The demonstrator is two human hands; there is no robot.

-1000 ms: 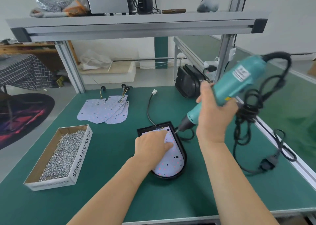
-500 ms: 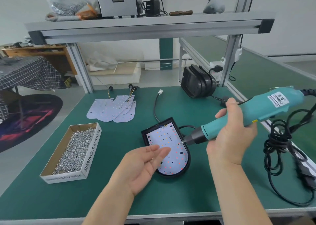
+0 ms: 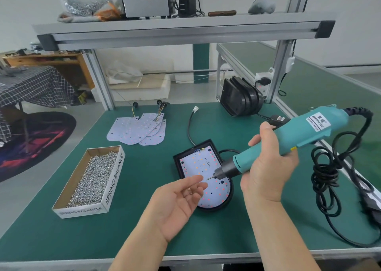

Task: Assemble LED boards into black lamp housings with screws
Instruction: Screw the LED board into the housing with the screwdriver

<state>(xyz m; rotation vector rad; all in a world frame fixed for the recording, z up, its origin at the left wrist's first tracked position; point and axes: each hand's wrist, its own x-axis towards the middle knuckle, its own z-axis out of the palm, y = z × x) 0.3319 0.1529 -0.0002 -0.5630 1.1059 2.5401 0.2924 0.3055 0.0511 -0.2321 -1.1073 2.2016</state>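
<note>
screw [image 3: 189, 190] and bit [image 3: 209, 178] are what this moment turns on. the small screw lies on the upturned fingers [image 3: 193, 181] of the left hand [image 3: 177, 204], which is palm up, the fingers relaxed and only slightly bent, pinching nothing. the right hand [image 3: 266, 167] is wrapped round the teal screwdriver [image 3: 288, 140]. its long axis runs from upper right down to lower left, so the bit points at the left fingertips and stops just short of them. the screw sits just below and left of the bit's tip, near but apart; whether it is one screw or two i cannot tell. both are held above the led board [image 3: 203, 167], which lies flat in the black housing [image 3: 177, 163] on the green surface [image 3: 144, 229], rounded end toward the person. by my reading the coming move is a short one: the bit goes down and left to the screw's head, or the fingers come up to meet it.
</note>
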